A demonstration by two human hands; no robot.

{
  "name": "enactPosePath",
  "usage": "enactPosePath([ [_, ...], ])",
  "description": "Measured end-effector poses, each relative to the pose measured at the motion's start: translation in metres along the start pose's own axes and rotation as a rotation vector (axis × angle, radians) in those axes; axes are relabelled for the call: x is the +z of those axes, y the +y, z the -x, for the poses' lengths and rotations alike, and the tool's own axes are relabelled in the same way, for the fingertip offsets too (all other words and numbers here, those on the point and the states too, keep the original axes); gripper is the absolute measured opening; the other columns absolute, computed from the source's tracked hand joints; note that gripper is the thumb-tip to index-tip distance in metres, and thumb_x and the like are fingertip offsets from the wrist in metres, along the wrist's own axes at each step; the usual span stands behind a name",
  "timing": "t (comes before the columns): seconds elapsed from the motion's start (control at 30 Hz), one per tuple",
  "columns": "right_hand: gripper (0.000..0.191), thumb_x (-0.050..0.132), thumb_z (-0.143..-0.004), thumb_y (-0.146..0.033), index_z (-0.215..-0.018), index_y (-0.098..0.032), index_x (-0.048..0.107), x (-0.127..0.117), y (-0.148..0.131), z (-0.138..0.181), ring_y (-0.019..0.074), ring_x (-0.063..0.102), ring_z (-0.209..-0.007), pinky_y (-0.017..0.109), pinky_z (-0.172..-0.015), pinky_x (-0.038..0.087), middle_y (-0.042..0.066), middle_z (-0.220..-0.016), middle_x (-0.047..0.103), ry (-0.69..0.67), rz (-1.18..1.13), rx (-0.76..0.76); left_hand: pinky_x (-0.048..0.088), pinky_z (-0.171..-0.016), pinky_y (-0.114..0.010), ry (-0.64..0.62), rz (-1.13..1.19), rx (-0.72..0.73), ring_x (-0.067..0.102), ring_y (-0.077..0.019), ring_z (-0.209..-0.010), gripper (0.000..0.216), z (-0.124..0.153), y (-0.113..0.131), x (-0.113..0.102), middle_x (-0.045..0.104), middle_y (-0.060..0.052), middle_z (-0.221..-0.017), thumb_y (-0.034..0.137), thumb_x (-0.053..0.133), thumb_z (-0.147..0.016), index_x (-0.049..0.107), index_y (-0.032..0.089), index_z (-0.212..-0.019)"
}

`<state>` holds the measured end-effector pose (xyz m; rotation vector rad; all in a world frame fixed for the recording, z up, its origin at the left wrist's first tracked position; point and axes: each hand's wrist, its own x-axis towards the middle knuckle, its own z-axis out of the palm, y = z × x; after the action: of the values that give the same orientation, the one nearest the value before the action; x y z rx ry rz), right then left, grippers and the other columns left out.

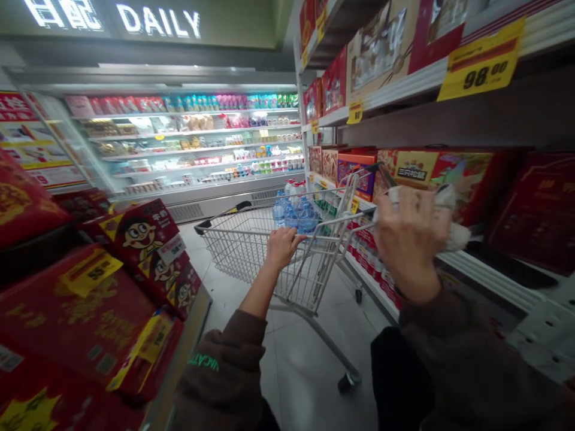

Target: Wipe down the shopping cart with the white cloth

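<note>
A metal wire shopping cart (238, 242) stands sideways in the aisle ahead of me. My left hand (282, 246) is closed over the top rim of its near side. My right hand (411, 242), blurred, is at the cart's handle end, beside the right-hand shelf. Its fingers are wrapped round a crumpled white bundle (457, 236), whose kind I cannot make out. Whether that hand also grips the handle is hidden. Blue-tinted plastic bottles (294, 212) show beyond the cart's wire side; I cannot tell whether they are in it.
Red gift boxes (67, 305) with yellow price tags are stacked close on the left. Shelves (332, 117) of boxed goods run along the right, with bottles low down. A lit refrigerated display (197, 143) spans the back. Pale tiled floor (296, 365) lies beneath the cart.
</note>
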<state>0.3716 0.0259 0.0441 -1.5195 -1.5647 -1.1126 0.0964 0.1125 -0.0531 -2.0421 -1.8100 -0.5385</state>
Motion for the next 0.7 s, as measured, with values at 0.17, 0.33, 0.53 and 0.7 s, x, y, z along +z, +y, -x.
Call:
enactPosePath([
  [0.17,0.028,0.041,-0.103,-0.015,-0.101,-0.016,0.068,0.027,-0.074,0.023,0.0291,0.052,-0.104,0.039,-0.075,0.030,0.015,-0.105,0.069,-0.084,-0.144,-0.195,0.036,-0.087,-0.036,0.016,0.050,-0.029,0.062,-0.0247,-0.102,0.037,0.004,0.021,-0.001,0.073,-0.005,-0.098,0.046,0.042,-0.108,0.065,0.023,-0.091],
  [0.33,0.027,0.042,-0.104,-0.014,-0.098,-0.018,0.068,0.049,-0.093,0.047,0.0261,0.055,-0.105,0.039,-0.076,0.032,0.011,-0.104,0.071,-0.113,-0.333,-0.394,0.032,-0.082,-0.036,0.018,0.100,-0.011,0.060,-0.0244,-0.097,0.038,0.010,0.030,-0.002,0.074,-0.005,-0.095,0.042,0.042,-0.108,0.064,0.023,-0.085],
  [0.53,0.022,0.047,-0.105,-0.024,-0.112,-0.026,0.069,0.027,-0.001,0.030,0.0271,0.051,-0.119,0.040,-0.080,0.031,0.006,-0.118,0.072,0.025,-0.142,-0.286,0.030,-0.083,-0.037,0.061,0.144,0.005,0.057,-0.0241,-0.094,0.049,0.018,0.034,-0.004,0.074,-0.006,-0.088,0.053,0.040,-0.107,0.062,0.022,-0.076],
  [0.7,0.024,0.049,-0.101,-0.018,-0.114,-0.024,0.069,0.021,0.007,0.026,0.0301,0.051,-0.121,0.042,-0.082,0.034,0.009,-0.120,0.071,-0.033,-0.180,-0.173,0.029,-0.083,-0.037,0.078,0.147,-0.038,0.058,-0.0243,-0.094,0.053,0.024,0.045,-0.006,0.074,-0.007,-0.090,0.056,0.034,-0.108,0.062,0.022,-0.077],
])
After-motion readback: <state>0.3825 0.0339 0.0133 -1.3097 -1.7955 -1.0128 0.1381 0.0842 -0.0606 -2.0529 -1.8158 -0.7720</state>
